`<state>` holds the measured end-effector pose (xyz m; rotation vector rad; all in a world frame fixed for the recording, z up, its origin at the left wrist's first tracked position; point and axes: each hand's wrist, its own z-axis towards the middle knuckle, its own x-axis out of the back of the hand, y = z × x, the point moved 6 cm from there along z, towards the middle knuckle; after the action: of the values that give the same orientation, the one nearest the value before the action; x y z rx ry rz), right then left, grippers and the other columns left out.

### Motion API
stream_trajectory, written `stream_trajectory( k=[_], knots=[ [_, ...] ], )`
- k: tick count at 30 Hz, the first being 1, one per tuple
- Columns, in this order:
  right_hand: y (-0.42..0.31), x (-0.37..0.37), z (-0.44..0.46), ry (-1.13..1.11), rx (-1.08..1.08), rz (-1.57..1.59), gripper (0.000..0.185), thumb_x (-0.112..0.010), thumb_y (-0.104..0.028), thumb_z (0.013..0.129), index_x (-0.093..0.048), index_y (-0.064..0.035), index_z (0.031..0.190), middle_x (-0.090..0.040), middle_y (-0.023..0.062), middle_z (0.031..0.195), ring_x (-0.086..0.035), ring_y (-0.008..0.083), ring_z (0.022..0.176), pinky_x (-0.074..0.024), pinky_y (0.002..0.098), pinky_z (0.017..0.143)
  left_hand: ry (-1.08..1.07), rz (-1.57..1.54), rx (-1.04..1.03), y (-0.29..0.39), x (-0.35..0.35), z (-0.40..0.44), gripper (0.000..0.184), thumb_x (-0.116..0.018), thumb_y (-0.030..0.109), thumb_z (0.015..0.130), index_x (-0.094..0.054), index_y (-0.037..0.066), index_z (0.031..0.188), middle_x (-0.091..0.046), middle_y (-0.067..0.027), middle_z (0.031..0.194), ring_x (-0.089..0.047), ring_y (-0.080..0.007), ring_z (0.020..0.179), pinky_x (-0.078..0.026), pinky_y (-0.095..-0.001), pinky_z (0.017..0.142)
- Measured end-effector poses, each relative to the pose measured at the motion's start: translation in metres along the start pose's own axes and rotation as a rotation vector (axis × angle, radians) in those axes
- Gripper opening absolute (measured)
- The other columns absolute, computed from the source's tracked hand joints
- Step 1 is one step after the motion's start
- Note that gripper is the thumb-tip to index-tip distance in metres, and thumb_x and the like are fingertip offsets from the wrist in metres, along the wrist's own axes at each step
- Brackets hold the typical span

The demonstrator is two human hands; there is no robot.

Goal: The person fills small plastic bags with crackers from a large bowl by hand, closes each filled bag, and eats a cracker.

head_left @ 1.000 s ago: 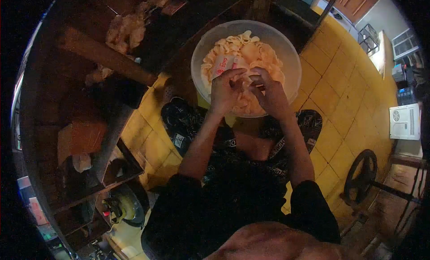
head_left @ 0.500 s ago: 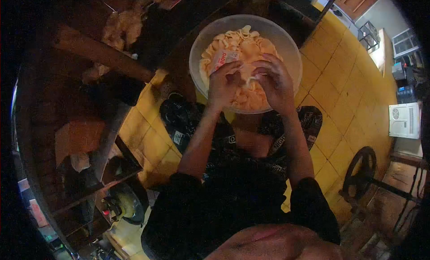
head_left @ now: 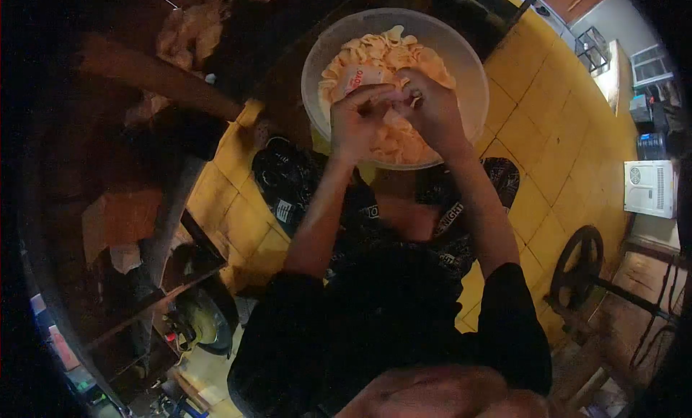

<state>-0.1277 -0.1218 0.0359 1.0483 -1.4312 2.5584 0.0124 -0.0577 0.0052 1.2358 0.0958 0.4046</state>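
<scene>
Wearing a black shirt (head_left: 346, 331) and patterned trousers (head_left: 285, 191), with left hand (head_left: 353, 128) and right hand (head_left: 434, 115) close together above the chips (head_left: 396, 145), fingers bent and tips nearly meeting; cannot tell whether pinching anything. Just past the left fingertips, over the chips and within the rim of the pale tub (head_left: 472, 79), a red-lettered packet (head_left: 358, 77), unclear whether held or lying loose. Farther off to the right, across yellow tiles (head_left: 548, 158), a dark wheel (head_left: 574, 268), then a white appliance (head_left: 650, 189).
</scene>
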Motion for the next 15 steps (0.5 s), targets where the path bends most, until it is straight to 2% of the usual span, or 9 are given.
stream_trajectory(
  k=[3,5,7,8,9,10,11,14,15],
  knots=[
    [0.015,-0.002,0.005,-0.065,-0.047,-0.04,0.046,-0.076,-0.023,0.082,-0.058,-0.0059,0.122,-0.069,0.0134,0.086,-0.069,0.0269,0.082,-0.0547,0.0367,0.073,-0.024,0.067,-0.09,0.012,-0.002,-0.001,0.026,-0.06,-0.006,0.088,-0.068,0.002,0.111,-0.07,-0.0094,0.104,-0.066,-0.013,0.086,-0.054,-0.027,0.071],
    [0.035,0.0,0.01,-0.114,-0.07,-0.046,0.051,-0.074,-0.032,0.084,-0.058,-0.0059,0.124,-0.07,0.0146,0.089,-0.07,0.0292,0.084,-0.055,0.0384,0.074,0.237,0.064,-0.078,0.005,0.013,-0.004,0.02,-0.057,-0.007,0.09,-0.068,0.001,0.105,-0.068,-0.0099,0.108,-0.065,-0.0143,0.089,-0.054,-0.0283,0.071],
    [0.068,-0.008,0.005,-0.334,-0.285,-0.194,0.055,-0.067,-0.042,0.091,-0.054,-0.0042,0.129,-0.069,0.0179,0.108,-0.069,0.0281,0.098,-0.0551,0.0375,0.08,0.313,-0.069,-0.007,0.005,0.018,-0.008,0.016,-0.058,-0.003,0.091,-0.067,0.001,0.104,-0.067,-0.0086,0.104,-0.063,-0.0132,0.085,-0.054,-0.0272,0.069],
    [0.075,-0.014,-0.001,-0.338,-0.285,-0.196,0.055,-0.067,-0.042,0.091,-0.054,-0.0042,0.129,-0.069,0.0179,0.108,-0.069,0.0281,0.098,-0.0551,0.0375,0.08,0.385,-0.203,0.065,0.001,0.021,-0.011,0.012,-0.059,0.0,0.093,-0.066,0.001,0.103,-0.067,-0.0073,0.1,-0.061,-0.0121,0.081,-0.054,-0.0261,0.067],
    [0.072,-0.029,-0.01,-0.517,-0.166,-0.323,0.066,-0.067,-0.047,0.088,-0.05,-0.0026,0.133,-0.066,0.0206,0.114,-0.066,0.0322,0.104,-0.0534,0.0398,0.086,0.386,-0.205,0.067,-0.003,0.02,-0.011,0.012,-0.059,0.0,0.093,-0.066,0.001,0.103,-0.067,-0.0073,0.1,-0.061,-0.0121,0.081,-0.054,-0.0261,0.067],
    [0.072,-0.041,-0.02,-0.693,-0.044,-0.448,0.076,-0.068,-0.053,0.086,-0.045,-0.001,0.137,-0.064,0.0233,0.121,-0.064,0.0362,0.11,-0.0517,0.0421,0.091,0.449,-0.167,-0.028,-0.001,0.023,-0.011,0.011,-0.059,0.0,0.093,-0.065,0.001,0.101,-0.066,-0.007,0.099,-0.061,-0.0123,0.078,-0.053,-0.0258,0.066],
    [0.075,-0.046,-0.022,-0.692,-0.047,-0.449,0.076,-0.068,-0.053,0.086,-0.045,-0.001,0.137,-0.064,0.0233,0.121,-0.064,0.0362,0.11,-0.0517,0.0421,0.091,0.509,-0.128,-0.124,0.0,0.026,-0.013,0.01,-0.059,-0.001,0.092,-0.064,0.001,0.1,-0.066,-0.0068,0.097,-0.061,-0.0125,0.076,-0.052,-0.0255,0.065],
    [0.081,-0.065,-0.04,-1.024,-0.378,-0.415,0.092,-0.074,-0.051,0.078,-0.035,0.0019,0.144,-0.061,0.0245,0.126,-0.059,0.0398,0.116,-0.0477,0.0434,0.098,0.305,0.149,-0.331,0.014,0.024,-0.012,0.016,-0.05,-0.004,0.095,-0.06,-0.002,0.107,-0.059,-0.01,0.114,-0.062,-0.0151,0.081,-0.054,-0.0268,0.066],
    [0.077,-0.067,-0.038,-1.027,-0.317,-0.438,0.095,-0.075,-0.048,0.077,-0.033,0.0006,0.145,-0.061,0.0254,0.125,-0.06,0.0398,0.115,-0.0477,0.0437,0.098,0.308,0.151,-0.33,0.014,0.024,-0.012,0.016,-0.05,-0.004,0.095,-0.06,-0.002,0.107,-0.059,-0.01,0.114,-0.062,-0.0151,0.081,-0.054,-0.0268,0.066]
  ],
)
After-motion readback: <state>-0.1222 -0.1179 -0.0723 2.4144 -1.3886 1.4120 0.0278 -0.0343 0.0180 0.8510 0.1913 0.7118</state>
